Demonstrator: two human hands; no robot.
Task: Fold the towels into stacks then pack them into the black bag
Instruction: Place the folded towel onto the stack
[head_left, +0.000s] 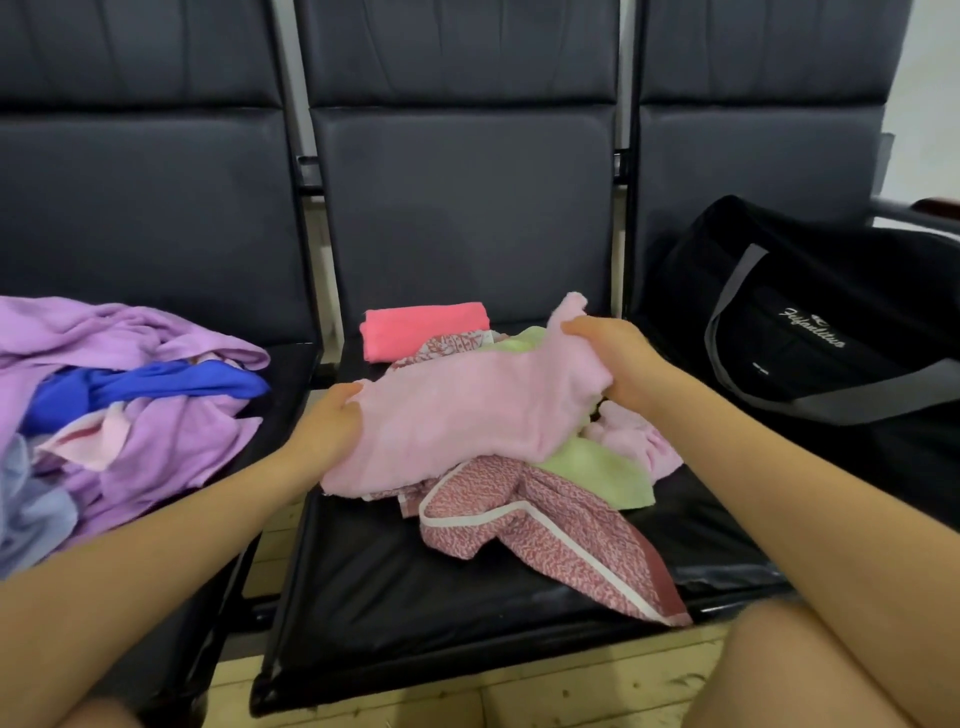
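A light pink towel (467, 410) is lifted over the middle seat, stretched between both hands. My left hand (327, 421) grips its left edge and my right hand (618, 364) grips its right end. Under it lie a crumpled red-patterned towel with white trim (550, 535), a pale green towel (597, 467) and another pink cloth (644, 441). A folded coral-pink towel (421, 330) rests at the back of the seat. The black bag (810, 322) with grey straps sits on the right seat.
On the left seat a loose heap holds purple (130, 364), blue (156, 387) and pale blue (26, 509) towels. The black seats (415, 597) have tall backrests behind. Wooden floor shows below, and my knees are at the bottom corners.
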